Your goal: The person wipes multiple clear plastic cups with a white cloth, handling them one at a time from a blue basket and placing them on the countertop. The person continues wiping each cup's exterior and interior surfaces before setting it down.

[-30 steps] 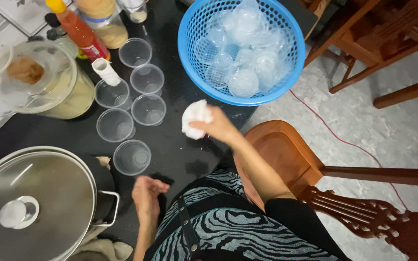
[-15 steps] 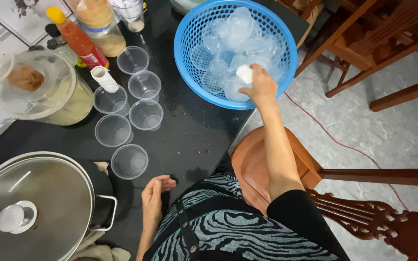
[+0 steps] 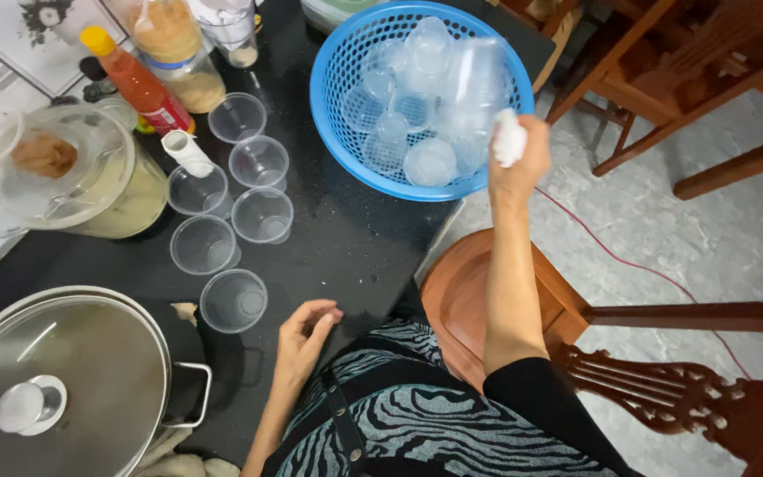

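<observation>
A lidded steel pot sits at the far left. Six clear cups stand on the black table. Her left hand rests there, fingers loosely curled. Her right hand pinches a white cloth and a clear cup over the blue basket.

Even, soft indoor light from overhead keeps the scene bright, with only faint shadows on the black table. Glare sits on the steel pot lid and the table's glossy top, and the clear cup lifted over the basket is smeared by motion blur. The wide lens bends lines near the edges.
</observation>
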